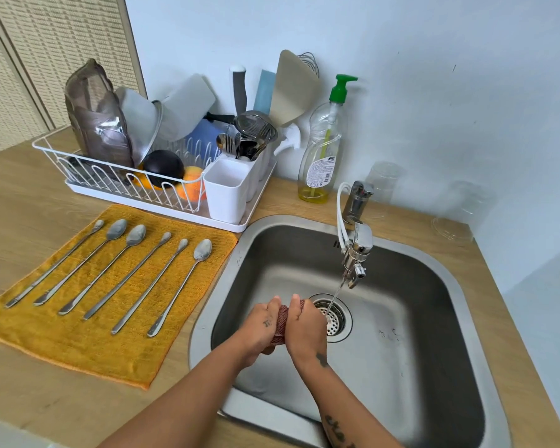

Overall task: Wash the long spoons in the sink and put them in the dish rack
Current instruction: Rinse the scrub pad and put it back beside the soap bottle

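Several long steel spoons [133, 276] lie side by side on an orange cloth [88, 344] left of the sink [434, 367]. Over the sink basin, my left hand [261, 324] and my right hand [306, 324] are pressed together around a dark red mesh scrubber [280, 321], both shut on it. A thin stream of water runs from the tap [356, 253] into the drain [333, 318] just right of my hands. The white wire dish rack [117, 182] stands behind the cloth, with a white cutlery holder [227, 192] at its right end.
The rack holds cups, a bowl, a grey jug and cutlery. A dish soap bottle [320, 150] with a green pump stands by the wall behind the sink. Two upturned clear glasses [456, 208] sit on the wooden counter at the back right.
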